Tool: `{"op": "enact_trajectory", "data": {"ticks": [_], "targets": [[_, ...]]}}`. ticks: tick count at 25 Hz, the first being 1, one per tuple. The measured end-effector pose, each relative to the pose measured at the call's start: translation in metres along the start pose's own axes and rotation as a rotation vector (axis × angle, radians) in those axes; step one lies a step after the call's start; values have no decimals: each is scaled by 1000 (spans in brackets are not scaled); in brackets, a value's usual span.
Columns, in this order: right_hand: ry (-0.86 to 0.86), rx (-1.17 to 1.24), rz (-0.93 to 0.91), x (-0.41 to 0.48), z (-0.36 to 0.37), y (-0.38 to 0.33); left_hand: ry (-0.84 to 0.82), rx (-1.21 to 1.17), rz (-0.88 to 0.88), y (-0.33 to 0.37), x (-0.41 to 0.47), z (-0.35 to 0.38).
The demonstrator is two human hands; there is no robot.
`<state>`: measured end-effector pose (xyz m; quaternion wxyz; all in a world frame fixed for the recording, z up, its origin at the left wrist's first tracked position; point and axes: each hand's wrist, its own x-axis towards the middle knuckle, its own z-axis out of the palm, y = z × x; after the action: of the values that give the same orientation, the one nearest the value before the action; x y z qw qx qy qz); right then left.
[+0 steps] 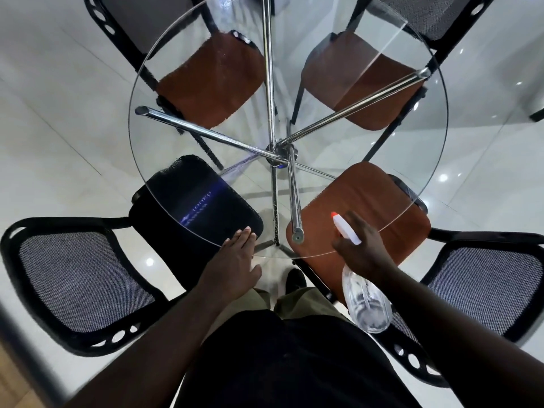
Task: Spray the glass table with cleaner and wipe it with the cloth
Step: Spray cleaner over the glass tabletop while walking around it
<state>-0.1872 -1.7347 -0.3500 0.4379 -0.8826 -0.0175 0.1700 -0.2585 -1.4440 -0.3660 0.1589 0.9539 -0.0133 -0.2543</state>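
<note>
The right hand (362, 246) curls tight round the neck of the clear spray bottle (368, 304), nozzle aimed over the glass table (368, 148). The left hand (235, 262) lies flat on the near rim, fingers straight and together. Beyond, chairs (212, 83) sit tucked underneath.

Black top (294, 366); olive-khaki trousers (306, 304); one black shoe (295, 279); forearms (164, 328) bare; left hand (235, 260), right hand (363, 248) bare.

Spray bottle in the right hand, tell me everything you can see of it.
The spray bottle has a clear plastic body, a white trigger head and an orange nozzle tip. The right hand grips it round the neck, tilted, nozzle aimed forward over the near edge of the glass table, body trailing back and down.
</note>
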Motion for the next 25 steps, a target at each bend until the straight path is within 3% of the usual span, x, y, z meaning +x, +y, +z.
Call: {"op": "enact_trajectory", "data": {"ticks": [10,25], "targets": [[31,-40,-24,63,3,-42,13,-48,-38,-6,10,-14],[-16,98,43,155,-8,-102,35,-88,-55,-24,33,-33]]}}
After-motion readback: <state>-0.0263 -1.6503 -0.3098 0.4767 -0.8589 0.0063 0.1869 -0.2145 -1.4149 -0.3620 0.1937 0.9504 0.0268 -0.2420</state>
